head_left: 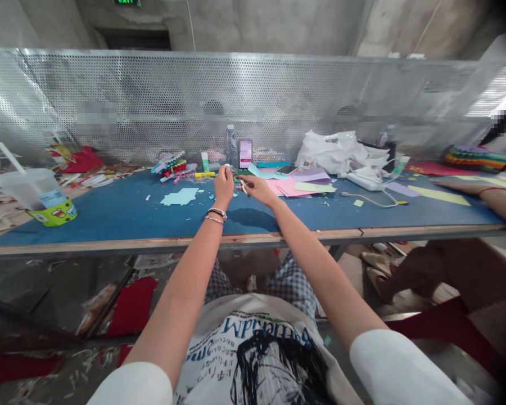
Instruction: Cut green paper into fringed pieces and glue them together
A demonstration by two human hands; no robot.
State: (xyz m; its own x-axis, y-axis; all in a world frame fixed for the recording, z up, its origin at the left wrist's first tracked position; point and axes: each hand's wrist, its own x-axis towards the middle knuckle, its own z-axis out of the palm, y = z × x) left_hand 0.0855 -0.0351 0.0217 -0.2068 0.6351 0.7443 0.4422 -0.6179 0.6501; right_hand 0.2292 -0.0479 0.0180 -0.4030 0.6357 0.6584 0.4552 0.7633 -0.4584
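Above the blue tabletop [185, 216], my left hand [224, 185] is closed, its fingertips pinched at a small pale piece that I cannot make out. To its right, my right hand [256, 189] is closed around what looks like a pair of scissors [244, 187] with a pale handle; the blades hardly show. A light-blue paper piece [179, 196] and small scraps lie left of my hands. Pink paper sheets [284, 187] lie to the right. A yellow marker or glue tube [204, 175] rests just beyond my left hand.
An upright phone [245, 153] and a clear bottle [231, 145] stand behind my hands. Left is a plastic drink cup [37, 194] with a straw. White plastic bags [333, 152], a power strip [365, 180] and another person's arm [495, 197] are on the right. A perforated metal screen [152, 101] closes the back.
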